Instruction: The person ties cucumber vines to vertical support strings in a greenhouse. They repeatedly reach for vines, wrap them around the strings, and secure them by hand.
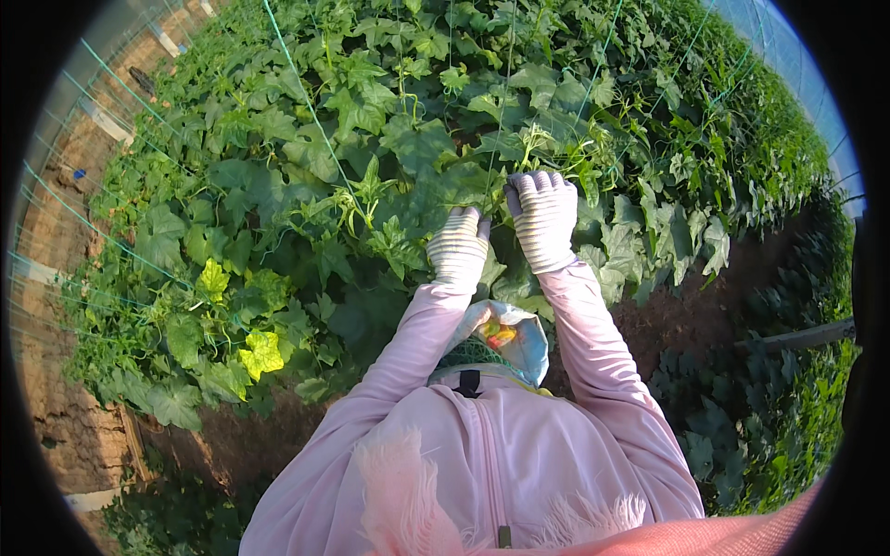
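Observation:
Both hands wear striped knit gloves and reach into leafy climbing vines [417, 142]. My left hand [459, 250] has its fingers bent at a vine, just left of a thin upright string [500, 118]. My right hand [546, 219] is a little higher and further right, its fingers curled beside a pale shoot tip [534, 141]. Leaves and the gloves hide the fingertips, so what either hand grips cannot be made out. Below the hands, an open light-blue bag [532, 347] hangs at my front with small yellow and red items [499, 333] in it.
Green strings [306, 94] run slanting through the vines. Yellow leaves [261, 354] stand out at the left. A cracked earthen wall [73, 417] borders the far left, plastic film [799, 69] the upper right. Dark plants and a pole [799, 336] are at the right.

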Demonstrator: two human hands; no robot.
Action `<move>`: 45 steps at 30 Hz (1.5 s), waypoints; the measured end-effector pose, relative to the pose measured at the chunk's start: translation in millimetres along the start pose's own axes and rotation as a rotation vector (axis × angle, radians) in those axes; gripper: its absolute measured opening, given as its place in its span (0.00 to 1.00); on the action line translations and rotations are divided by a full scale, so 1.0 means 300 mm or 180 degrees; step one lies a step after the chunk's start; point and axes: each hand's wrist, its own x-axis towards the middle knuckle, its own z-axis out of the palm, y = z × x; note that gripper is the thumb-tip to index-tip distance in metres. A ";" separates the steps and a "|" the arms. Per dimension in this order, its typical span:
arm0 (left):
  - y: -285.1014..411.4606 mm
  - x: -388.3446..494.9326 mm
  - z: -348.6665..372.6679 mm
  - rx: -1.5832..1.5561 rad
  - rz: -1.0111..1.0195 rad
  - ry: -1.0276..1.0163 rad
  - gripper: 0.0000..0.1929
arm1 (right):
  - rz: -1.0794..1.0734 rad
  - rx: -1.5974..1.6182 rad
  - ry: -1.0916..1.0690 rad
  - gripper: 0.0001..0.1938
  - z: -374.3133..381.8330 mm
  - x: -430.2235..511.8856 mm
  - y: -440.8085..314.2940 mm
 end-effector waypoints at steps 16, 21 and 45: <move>-0.056 0.006 0.070 -0.0572 -0.0161 -0.0416 0.11 | 0.0552 0.3503 -0.1306 0.18 -0.140 0.112 -0.097; -0.191 -0.026 0.132 -0.1325 -0.0405 -0.0322 0.12 | 0.1364 0.4987 0.0855 0.10 -0.394 0.266 -0.019; -0.086 -0.088 0.111 -0.1600 0.0276 0.0142 0.16 | 0.0913 0.1625 -0.1510 0.06 0.068 -0.254 0.047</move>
